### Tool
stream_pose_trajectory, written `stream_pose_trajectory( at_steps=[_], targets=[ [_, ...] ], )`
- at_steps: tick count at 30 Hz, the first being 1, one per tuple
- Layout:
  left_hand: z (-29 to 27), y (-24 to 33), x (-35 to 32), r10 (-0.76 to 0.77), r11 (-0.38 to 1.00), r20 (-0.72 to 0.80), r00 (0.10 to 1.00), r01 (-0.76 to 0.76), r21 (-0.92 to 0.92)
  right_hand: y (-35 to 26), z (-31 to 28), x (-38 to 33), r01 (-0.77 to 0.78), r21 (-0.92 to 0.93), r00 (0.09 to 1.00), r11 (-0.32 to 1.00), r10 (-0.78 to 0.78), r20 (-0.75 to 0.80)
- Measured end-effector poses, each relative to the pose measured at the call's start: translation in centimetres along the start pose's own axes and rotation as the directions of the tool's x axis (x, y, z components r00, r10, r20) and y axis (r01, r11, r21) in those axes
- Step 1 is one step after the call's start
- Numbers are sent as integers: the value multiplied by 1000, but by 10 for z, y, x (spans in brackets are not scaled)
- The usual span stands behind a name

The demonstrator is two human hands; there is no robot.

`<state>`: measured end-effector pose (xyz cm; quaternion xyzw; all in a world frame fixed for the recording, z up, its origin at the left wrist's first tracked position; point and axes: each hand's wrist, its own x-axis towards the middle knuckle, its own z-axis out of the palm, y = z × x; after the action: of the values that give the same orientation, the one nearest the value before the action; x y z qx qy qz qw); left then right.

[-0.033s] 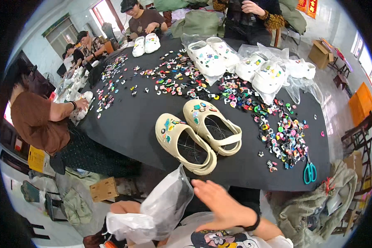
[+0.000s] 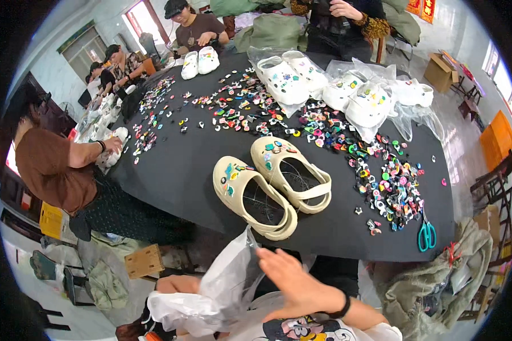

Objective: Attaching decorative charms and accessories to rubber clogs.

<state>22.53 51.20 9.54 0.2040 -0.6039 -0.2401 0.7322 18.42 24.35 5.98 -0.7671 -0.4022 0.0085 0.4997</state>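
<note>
A clear plastic bag (image 2: 228, 278) is held up in front of my body at the lower middle. My left hand (image 2: 177, 284) grips it from the left, with the fingers mostly hidden behind the film. Just right of the bag, my right hand (image 2: 298, 281) is open, its fingers stretched out together and the thumb apart. Beyond both hands, a pair of beige clogs stands on the black table: the left clog (image 2: 228, 181) and the right clog (image 2: 269, 152). Colourful charms sit on their toes, and their heel straps point toward me.
Loose charms (image 2: 392, 184) lie heaped across the table (image 2: 176, 176). Teal-handled scissors (image 2: 426, 234) rest near its right edge. White clogs (image 2: 370, 105) on plastic bags stand at the far right. A person in brown (image 2: 57, 165) handles a white clog at left; others work farther back.
My right hand has shifted slightly left. The plastic bag's shape has changed a little, with its upper part moving left. The beige clogs stay in place.
</note>
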Motion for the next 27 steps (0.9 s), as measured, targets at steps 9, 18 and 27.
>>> stream_pose_trajectory(
  at_steps=[9, 18, 27],
  targets=[
    [28, 12, -27, -288, 931, -540, 791, 364, 37, 36, 50, -8, -129, 258, 991, 958, 132, 5],
    [27, -72, -31, -282, 797, -942, 184, 591, -123, 38, 20, -19, 242, 796, 910, 555, 154, -384],
    [51, -116, 9, -251, 552, -921, 297, 826, 115, 36, 14, -7, 228, 73, 770, 971, -134, -624]
  ],
)
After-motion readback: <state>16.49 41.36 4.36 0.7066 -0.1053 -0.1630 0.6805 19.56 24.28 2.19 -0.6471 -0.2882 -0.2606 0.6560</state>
